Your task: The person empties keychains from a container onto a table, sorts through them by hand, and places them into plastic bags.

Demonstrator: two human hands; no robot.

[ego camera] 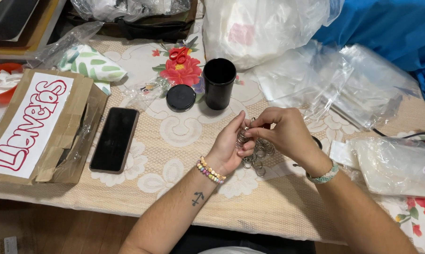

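On the lace-covered table (pixel 175 136), both hands, left hand (pixel 229 146) and right hand (pixel 283 134), pinch metal key rings (pixel 259 153)

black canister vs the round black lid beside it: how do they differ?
The black canister stands tall and upright with its mouth open; the round black lid lies low and flat on the tablecloth. The canister sits right of the lid, nearer the white bag. Both are round and glossy black.

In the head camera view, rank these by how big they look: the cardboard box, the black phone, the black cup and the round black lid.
Largest to smallest, as they look:
1. cardboard box
2. black phone
3. black cup
4. round black lid

The cup stands upright and is seen from above, so its height may be understated.
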